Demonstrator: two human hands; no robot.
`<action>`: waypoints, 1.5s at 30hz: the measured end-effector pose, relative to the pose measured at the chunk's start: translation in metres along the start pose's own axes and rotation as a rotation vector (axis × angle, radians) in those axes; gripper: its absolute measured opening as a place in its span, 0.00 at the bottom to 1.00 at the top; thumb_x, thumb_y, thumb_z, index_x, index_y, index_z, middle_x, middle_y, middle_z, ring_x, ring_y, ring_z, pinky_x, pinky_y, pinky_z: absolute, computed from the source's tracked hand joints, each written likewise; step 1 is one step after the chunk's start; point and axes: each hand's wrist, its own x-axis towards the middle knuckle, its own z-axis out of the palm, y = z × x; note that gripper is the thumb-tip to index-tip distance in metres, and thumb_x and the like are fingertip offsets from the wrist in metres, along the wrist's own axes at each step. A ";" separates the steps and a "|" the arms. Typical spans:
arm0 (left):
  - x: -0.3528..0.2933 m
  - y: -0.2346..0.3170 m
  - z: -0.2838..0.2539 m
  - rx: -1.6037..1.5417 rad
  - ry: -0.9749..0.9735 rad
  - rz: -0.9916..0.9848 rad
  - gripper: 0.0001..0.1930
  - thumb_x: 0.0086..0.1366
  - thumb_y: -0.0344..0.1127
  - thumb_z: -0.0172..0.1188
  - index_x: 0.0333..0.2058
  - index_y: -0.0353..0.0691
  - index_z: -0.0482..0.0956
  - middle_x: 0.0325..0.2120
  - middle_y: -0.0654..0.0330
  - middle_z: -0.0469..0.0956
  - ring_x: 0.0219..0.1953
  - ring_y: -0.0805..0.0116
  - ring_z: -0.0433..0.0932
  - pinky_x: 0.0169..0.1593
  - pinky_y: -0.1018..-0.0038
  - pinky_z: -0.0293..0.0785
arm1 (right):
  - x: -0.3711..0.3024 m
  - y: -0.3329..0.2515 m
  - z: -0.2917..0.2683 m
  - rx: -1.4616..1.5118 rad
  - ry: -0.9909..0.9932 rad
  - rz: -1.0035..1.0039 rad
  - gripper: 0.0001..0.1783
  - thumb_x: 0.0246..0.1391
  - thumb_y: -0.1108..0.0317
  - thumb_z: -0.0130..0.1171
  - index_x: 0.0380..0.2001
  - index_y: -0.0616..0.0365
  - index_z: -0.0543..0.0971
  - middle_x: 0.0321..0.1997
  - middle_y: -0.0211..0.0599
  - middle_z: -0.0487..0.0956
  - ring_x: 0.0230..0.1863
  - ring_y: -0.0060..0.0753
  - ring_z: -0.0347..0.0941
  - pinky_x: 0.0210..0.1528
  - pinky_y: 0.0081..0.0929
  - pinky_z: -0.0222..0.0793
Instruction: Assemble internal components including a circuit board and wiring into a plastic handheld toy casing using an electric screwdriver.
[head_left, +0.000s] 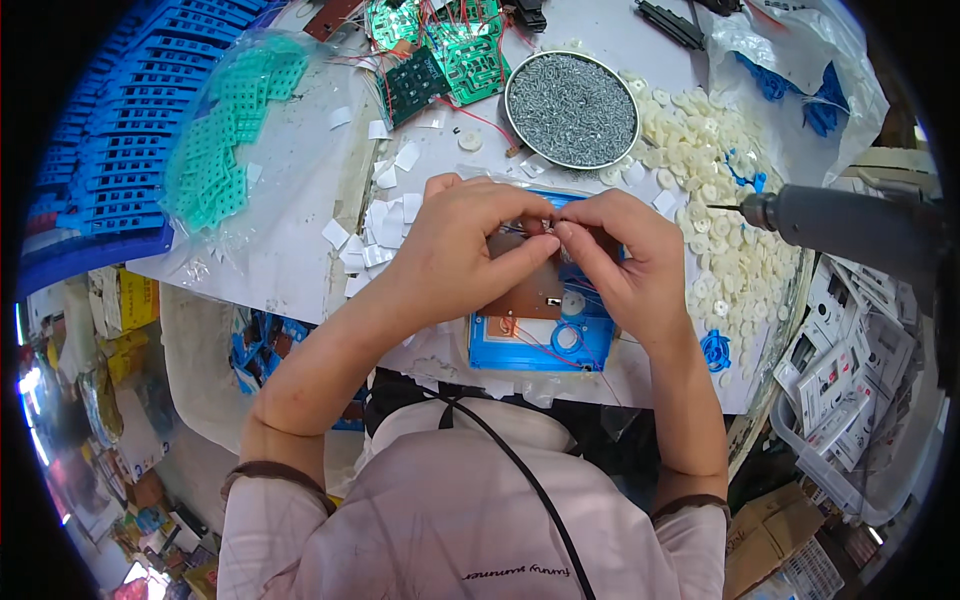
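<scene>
Blue casing (pixel 490 356) with brown board (pixel 515 288) is placed beneath the left hand (pixel 465 235) and the right hand (pixel 632 250). Their fingertips are bent close together above it; whether something is gripped cannot be told. Pale discs (pixel 725 255) are spread beside the right hand.

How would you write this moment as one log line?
left hand, right hand: fingertips close together above flat brown circuit board | under it: blue rectangular plastic case | grip: hidden | beyond: small silvery metal parts
</scene>
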 end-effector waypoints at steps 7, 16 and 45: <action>-0.001 -0.008 0.000 -0.075 -0.020 -0.040 0.05 0.60 0.32 0.66 0.34 0.38 0.82 0.28 0.61 0.79 0.31 0.66 0.74 0.44 0.68 0.64 | -0.005 0.012 -0.003 -0.144 0.046 -0.227 0.12 0.50 0.75 0.68 0.40 0.59 0.86 0.35 0.40 0.82 0.34 0.38 0.80 0.35 0.30 0.76; -0.005 -0.018 0.009 0.207 0.106 0.299 0.05 0.59 0.34 0.67 0.32 0.45 0.79 0.29 0.65 0.77 0.35 0.64 0.75 0.48 0.62 0.59 | -0.020 -0.003 -0.002 -0.291 -0.034 -0.161 0.20 0.51 0.76 0.64 0.50 0.57 0.83 0.36 0.39 0.81 0.34 0.41 0.79 0.35 0.32 0.76; -0.026 0.004 0.011 0.171 0.159 0.229 0.14 0.53 0.22 0.70 0.39 0.40 0.84 0.39 0.55 0.80 0.37 0.59 0.81 0.38 0.69 0.78 | 0.223 0.170 -0.133 -1.304 0.277 -0.046 0.15 0.49 0.67 0.64 0.41 0.61 0.77 0.41 0.53 0.82 0.46 0.57 0.77 0.52 0.48 0.73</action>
